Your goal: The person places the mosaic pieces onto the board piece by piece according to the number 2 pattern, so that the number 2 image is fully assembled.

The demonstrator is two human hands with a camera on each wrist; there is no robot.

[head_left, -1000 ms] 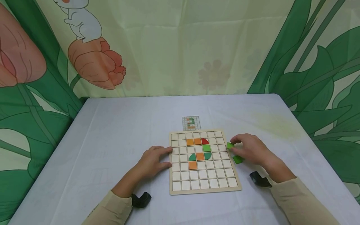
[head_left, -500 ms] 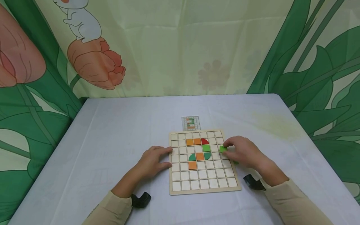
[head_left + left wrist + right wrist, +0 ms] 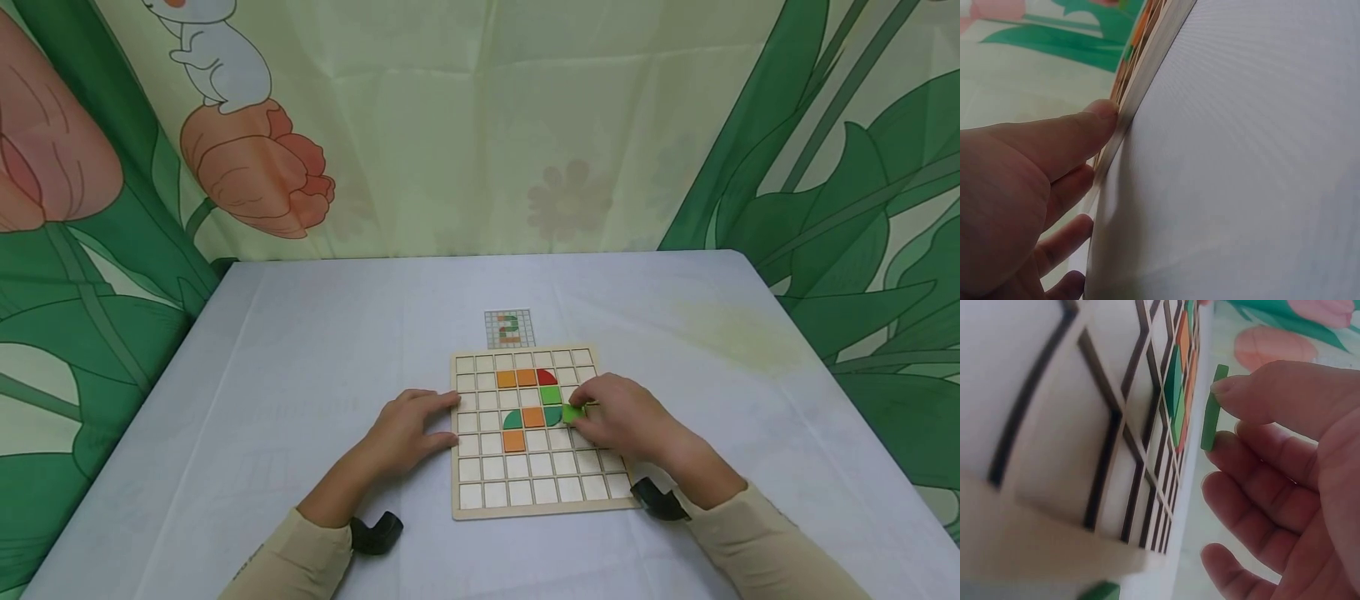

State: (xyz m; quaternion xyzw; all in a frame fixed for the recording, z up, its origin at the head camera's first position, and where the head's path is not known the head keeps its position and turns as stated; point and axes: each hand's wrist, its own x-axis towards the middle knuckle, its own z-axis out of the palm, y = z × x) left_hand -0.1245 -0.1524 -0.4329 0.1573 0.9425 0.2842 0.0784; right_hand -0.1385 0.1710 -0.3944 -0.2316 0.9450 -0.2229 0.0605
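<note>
A wooden grid board point(image 3: 543, 510) lies on the white-covered table. Its cells hold orange squares point(image 3: 533, 417), a red quarter-round tile point(image 3: 547, 377), a light green square point(image 3: 550, 395) and dark green rounded tiles point(image 3: 512, 420). My left hand point(image 3: 401, 433) rests at the board's left edge, thumb and fingertips touching the rim point(image 3: 1147, 65) with fingers extended. Over the right part of the grid, my right hand point(image 3: 630, 421) pinches a green square tile point(image 3: 1214, 415) between thumb and finger. In the right wrist view the tile is on edge, apart from the board.
A small pattern card point(image 3: 510, 329) lies just beyond the board's far edge. Another green tile point(image 3: 1102, 591) sits beside the board's right edge, hidden by my right hand in the head view. A printed curtain point(image 3: 487, 125) hangs behind the table.
My right hand has carried the green tile leftward from beside the board to above the grid, near the dark green rounded tile. My left hand has stayed in place.
</note>
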